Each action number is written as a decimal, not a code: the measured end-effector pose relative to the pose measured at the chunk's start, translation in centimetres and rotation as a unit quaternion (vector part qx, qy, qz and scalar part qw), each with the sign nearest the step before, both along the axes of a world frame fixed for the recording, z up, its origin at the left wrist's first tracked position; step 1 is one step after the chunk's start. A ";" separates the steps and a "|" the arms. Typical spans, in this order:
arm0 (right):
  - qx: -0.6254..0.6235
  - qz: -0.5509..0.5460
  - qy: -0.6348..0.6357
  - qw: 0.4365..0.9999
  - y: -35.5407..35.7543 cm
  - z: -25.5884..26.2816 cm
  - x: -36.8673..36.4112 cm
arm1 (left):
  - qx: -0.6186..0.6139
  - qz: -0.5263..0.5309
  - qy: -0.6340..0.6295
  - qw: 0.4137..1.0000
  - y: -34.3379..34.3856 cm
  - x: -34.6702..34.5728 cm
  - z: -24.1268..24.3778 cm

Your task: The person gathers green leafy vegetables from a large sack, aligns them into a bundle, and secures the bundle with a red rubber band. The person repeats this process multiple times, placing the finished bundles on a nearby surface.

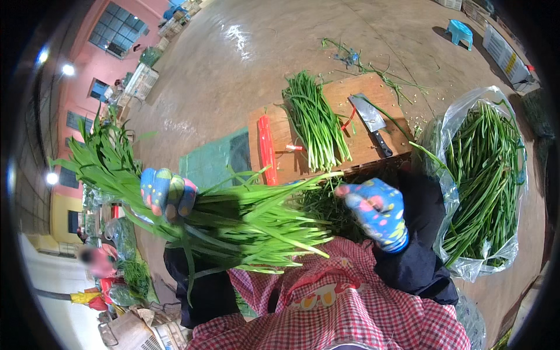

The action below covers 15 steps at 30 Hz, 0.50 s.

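My left hand [168, 194], in a blue patterned glove, is closed around a thick bunch of flat green leafy stalks [262, 218], held across my lap with the pale cut ends to the right. My right hand [376, 214], gloved alike, is curled just right of those ends; whether it pinches a stalk is unclear. On the wooden board [372, 87] in front lies another bunch of green stalks [317, 122], between a bundle of red plastic strips [267, 148] and a cleaver [369, 113] with a black handle.
An open clear plastic bag [450, 118] full of long green stalks stands at the right. Green trimmings [332, 210] lie below the board's near edge. Scraps litter the floor beyond. A blue stool [460, 33] is at the far right. Another person [99, 261] is at the left.
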State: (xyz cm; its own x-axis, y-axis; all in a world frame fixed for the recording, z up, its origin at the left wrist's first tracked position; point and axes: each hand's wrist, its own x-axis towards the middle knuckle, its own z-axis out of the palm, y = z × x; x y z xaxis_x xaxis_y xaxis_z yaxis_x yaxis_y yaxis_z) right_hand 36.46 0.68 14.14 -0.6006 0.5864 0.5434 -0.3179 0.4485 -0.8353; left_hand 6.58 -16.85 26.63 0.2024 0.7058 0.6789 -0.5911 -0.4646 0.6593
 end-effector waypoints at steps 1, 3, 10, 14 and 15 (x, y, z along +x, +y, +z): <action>0.003 -0.047 -0.045 0.998 0.9 0.4 0.9 | 0.005 -0.009 -0.023 1.000 1.2 -0.5 -1.3; -0.130 -0.027 -0.076 0.988 0.7 1.2 0.5 | -0.007 0.014 -0.037 0.999 0.3 0.5 0.0; 0.067 0.155 -0.191 0.967 0.0 -1.3 -1.1 | -0.021 -0.005 -0.049 0.999 1.2 -0.1 0.2; 0.184 0.115 -0.070 0.974 -1.7 -1.3 -3.2 | -0.033 0.016 -0.069 0.997 0.4 0.7 1.2; 0.262 0.075 -0.111 0.956 -1.3 -0.4 -2.9 | -0.035 0.006 -0.082 0.996 1.3 0.3 0.1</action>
